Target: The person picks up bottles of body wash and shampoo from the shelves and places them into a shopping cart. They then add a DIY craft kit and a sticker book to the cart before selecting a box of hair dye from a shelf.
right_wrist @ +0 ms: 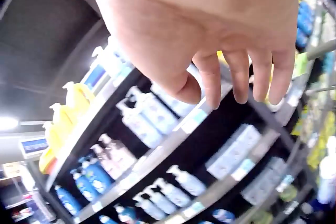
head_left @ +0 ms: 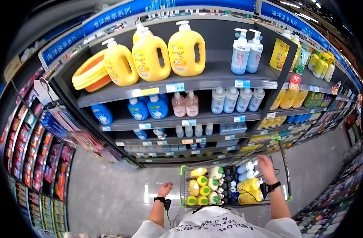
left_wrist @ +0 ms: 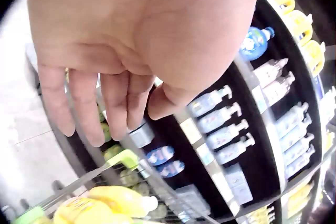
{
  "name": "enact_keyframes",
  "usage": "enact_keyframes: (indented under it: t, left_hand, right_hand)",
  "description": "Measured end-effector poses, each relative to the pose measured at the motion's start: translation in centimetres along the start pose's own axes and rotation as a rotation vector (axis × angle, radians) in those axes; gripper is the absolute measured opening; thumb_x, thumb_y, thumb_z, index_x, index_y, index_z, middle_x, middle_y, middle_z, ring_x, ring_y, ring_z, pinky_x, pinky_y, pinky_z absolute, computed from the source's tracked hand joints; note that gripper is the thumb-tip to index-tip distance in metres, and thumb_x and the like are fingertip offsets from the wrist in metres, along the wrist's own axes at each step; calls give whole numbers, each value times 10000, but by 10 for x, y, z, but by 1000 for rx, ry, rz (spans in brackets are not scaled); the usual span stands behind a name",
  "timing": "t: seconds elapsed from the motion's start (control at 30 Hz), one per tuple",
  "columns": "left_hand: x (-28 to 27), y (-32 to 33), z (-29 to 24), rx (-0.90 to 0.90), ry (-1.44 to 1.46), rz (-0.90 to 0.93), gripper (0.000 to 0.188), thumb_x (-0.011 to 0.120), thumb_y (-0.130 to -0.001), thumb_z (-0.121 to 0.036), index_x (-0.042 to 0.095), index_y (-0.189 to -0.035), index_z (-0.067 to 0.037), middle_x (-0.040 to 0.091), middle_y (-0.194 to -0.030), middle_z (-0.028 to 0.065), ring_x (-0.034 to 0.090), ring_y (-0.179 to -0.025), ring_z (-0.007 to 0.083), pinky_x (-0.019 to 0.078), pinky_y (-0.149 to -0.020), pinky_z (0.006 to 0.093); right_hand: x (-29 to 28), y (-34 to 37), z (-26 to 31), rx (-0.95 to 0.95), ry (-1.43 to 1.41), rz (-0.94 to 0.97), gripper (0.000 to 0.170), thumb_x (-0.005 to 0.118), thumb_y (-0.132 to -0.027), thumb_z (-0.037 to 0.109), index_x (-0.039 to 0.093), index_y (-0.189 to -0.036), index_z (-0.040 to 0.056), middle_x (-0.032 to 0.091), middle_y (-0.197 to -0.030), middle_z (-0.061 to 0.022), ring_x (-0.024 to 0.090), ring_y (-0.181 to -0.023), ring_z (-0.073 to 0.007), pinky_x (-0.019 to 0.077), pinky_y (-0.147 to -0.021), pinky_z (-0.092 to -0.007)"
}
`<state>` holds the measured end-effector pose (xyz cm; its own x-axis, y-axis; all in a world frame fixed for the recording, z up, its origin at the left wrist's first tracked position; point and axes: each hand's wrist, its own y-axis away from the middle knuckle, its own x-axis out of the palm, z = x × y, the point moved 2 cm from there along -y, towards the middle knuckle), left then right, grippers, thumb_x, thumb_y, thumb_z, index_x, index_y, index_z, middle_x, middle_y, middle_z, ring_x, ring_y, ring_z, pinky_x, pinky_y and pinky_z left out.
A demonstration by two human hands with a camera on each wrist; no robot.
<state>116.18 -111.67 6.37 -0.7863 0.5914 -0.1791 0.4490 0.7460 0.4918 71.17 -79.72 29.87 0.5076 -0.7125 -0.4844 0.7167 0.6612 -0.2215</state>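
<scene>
My left hand [head_left: 165,189] hangs beside the left edge of a shopping cart [head_left: 182,171], its fingers loosely bent and holding nothing. In the left wrist view its fingers [left_wrist: 113,100] dangle in front of the shelves. Over the far right part of the cart is my right hand [head_left: 266,166], empty, with relaxed fingers [right_wrist: 239,74] in the right wrist view. Below and beside it in the cart lie light-blue bottles [head_left: 248,175] and large yellow bottles [head_left: 249,185]. Dark bottles [head_left: 230,186] fill the cart's middle; yellow bottles with green caps [head_left: 204,190] sit at its left.
A tall shelf [head_left: 221,81] stands ahead, bearing yellow pump jugs [head_left: 187,51], light-blue pump bottles [head_left: 240,53], pink pump bottles [head_left: 185,104] and blue bottles [head_left: 157,106]. Another shelf of packets [head_left: 30,150] runs along the left. Grey floor [head_left: 114,178] surrounds the cart.
</scene>
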Motion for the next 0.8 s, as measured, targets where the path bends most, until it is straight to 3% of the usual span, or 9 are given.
enact_keyframes:
  t: [0.03, 0.1, 0.13, 0.27, 0.33, 0.57, 0.63, 0.73, 0.8]
  left_hand:
    - [-3, -6, -26, 77, -11, -9, 297, 535, -892, -204, 650, -1096, -21, 684, -1011, 65, 656, -869, 154, 510, -729, 274]
    - [-5, -9, -73, 153, -20, -31, 301, 530, -900, -195, 639, -1109, -8, 684, -1020, 70, 655, -894, 161, 508, -765, 279]
    - [-6, -3, -108, 260, 15, -24, 299, 523, -907, -183, 632, -1114, 3, 683, -1022, 72, 650, -912, 164, 503, -786, 284]
    - [-16, 1, -194, 546, -11, -16, 281, 506, -915, -140, 622, -1123, 9, 683, -1019, 81, 640, -948, 166, 491, -830, 290]
    - [-18, 27, -246, 522, -158, -15, 301, 502, -928, -116, 576, -1177, 35, 651, -1097, 112, 622, -982, 165, 486, -843, 280]
    - [-17, 67, -412, 894, -256, -66, 290, 542, -919, -140, 593, -1168, -1, 648, -1115, 88, 601, -1008, 147, 473, -858, 279]
    - [-20, 71, -456, 973, -192, -29, 312, 546, -913, -117, 575, -1208, -21, 636, -1145, 90, 596, -1023, 149, 471, -872, 280]
    - [-27, 59, -498, 1065, -119, 59, 334, 558, -899, -104, 565, -1221, -13, 632, -1153, 99, 599, -1044, 172, 471, -899, 299]
    - [-36, 51, -510, 1130, -159, 86, 340, 559, -892, -101, 564, -1221, -13, 631, -1152, 107, 600, -1044, 182, 472, -894, 296]
  right_hand:
    - [13, -22, 42, 34, -77, 48, 243, 573, -836, 61, 625, -1071, 28, 638, -1049, -97, 590, -964, -199, 460, -830, -313]
    - [38, -65, 96, -219, -106, 119, 242, 599, -844, 59, 619, -1084, 34, 612, -1096, -90, 577, -1036, -195, 467, -850, -299]
    - [52, -84, 112, -162, -254, 176, 237, 592, -862, 70, 613, -1096, 33, 584, -1147, -83, 572, -1050, -183, 486, -833, -290]
    - [87, -145, 190, -363, -331, 274, 284, 565, -885, 79, 574, -1167, 49, 546, -1219, -62, 553, -1094, -173, 492, -838, -288]
    - [95, -170, 221, -400, -434, 323, 295, 569, -878, 77, 573, -1172, 49, 552, -1217, -65, 551, -1092, -172, 490, -833, -283]
    - [120, -261, 290, -559, -392, 119, 406, 565, -853, 67, 511, -1255, 61, 528, -1247, -101, 504, -1154, -208, 491, -842, -296]
    - [144, -276, 296, -604, -208, -121, 468, 575, -841, 85, 470, -1297, 69, 487, -1281, -118, 496, -1166, -241, 498, -842, -313]
    - [157, -286, 299, -560, -151, -261, 507, 583, -834, 109, 443, -1320, 79, 460, -1303, -129, 498, -1158, -268, 500, -848, -327]
    - [157, -310, 293, -577, -199, -306, 518, 577, -838, 140, 432, -1329, 66, 470, -1306, -155, 494, -1166, -307, 420, -969, -382]
